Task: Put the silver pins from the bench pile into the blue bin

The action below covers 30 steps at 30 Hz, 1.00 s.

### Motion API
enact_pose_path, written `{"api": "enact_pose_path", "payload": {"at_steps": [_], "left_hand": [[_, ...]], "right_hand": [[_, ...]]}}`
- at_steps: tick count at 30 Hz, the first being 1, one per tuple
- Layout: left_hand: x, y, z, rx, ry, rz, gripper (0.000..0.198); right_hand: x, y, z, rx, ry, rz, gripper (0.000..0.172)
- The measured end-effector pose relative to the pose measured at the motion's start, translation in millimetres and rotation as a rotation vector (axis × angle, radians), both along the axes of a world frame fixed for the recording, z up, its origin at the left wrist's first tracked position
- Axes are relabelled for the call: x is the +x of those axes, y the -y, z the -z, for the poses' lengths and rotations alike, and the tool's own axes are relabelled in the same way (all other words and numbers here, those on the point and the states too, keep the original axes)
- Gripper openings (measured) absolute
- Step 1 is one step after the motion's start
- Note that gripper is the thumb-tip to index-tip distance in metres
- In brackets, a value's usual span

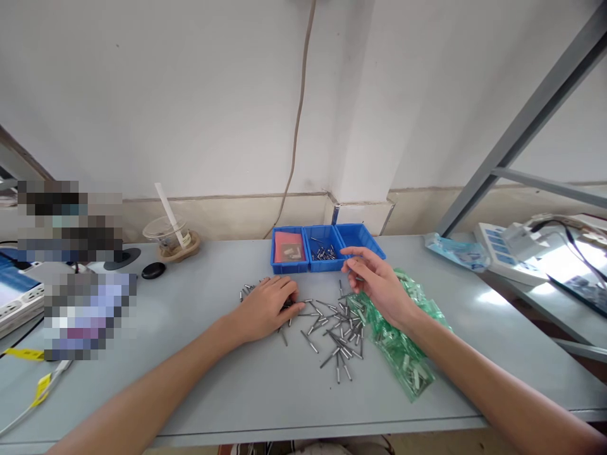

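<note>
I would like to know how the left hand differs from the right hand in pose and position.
The left hand lies palm down, while the right hand is turned more on its side. The left hand covers part of the scattered metal pins; the right hand, farther right, overlaps the green plastic bag in this view. Both hands are bare.
</note>
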<state>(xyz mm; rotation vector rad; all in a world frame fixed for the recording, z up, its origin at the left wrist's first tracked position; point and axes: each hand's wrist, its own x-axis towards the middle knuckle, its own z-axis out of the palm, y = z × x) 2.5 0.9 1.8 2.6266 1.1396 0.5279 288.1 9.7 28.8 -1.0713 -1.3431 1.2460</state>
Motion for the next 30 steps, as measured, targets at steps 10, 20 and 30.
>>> {"api": "enact_pose_path", "payload": {"at_steps": [10,20,30], "left_hand": [[1,0,0.2,0.008,-0.012,-0.002,0.022],[0,0,2.0,0.014,0.002,-0.003,0.023],[-1,-1,2.4,0.021,0.002,0.004,0.023]], "right_hand": [[4,-4,20.0,0.461,1.040,0.088,0.012],[4,-4,26.2,0.462,1.180,-0.009,0.012],[2,2,15.5,0.331,0.859,0.008,0.012]]}}
